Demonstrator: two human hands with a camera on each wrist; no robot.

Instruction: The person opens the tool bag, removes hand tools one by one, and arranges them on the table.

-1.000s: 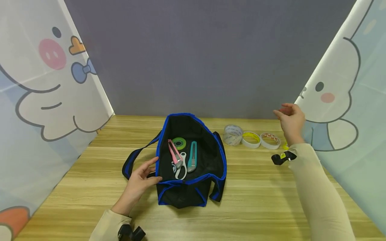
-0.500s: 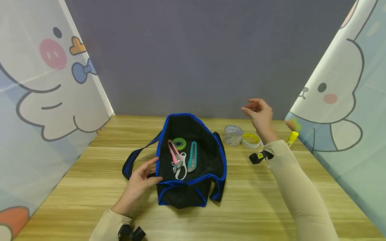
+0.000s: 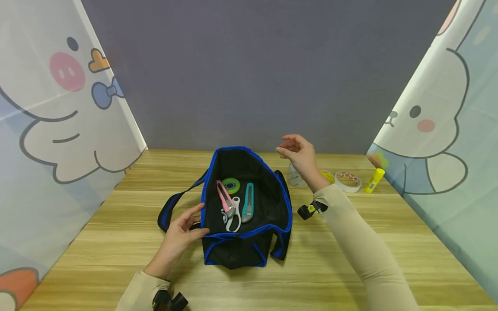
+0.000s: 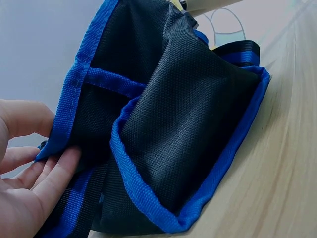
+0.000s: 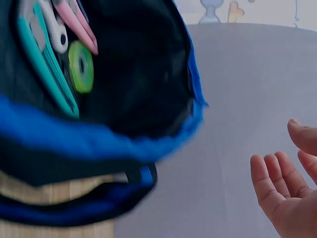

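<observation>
A black tool bag (image 3: pixel 268 194) with blue edging stands on the table with its mouth towards me. Inside lie a pink utility knife (image 3: pixel 225 198), a teal utility knife (image 3: pixel 248 202), white-handled scissors (image 3: pixel 234 219) and a green tape roll (image 3: pixel 231 185). My left hand (image 3: pixel 182 231) pinches the bag's rim at its near left corner, thumb and fingers on either side in the left wrist view. Above the bag's right side, my right hand (image 3: pixel 299 155) hovers with loosely bent fingers and nothing in them. It partly covers a clear tape roll (image 3: pixel 296 178).
Right of the bag, a yellow-cored tape roll (image 3: pixel 328 176), a white tape roll (image 3: pixel 348 182) and a yellow glue stick (image 3: pixel 375 180) form a row. The bag's strap (image 3: pixel 169 209) loops out left. A grey panel (image 3: pixel 249 77) closes the table's back.
My right hand has moved left from above the glue stick, past the tape rolls, to near the bag's right rim. My left hand and the bag stay in place.
</observation>
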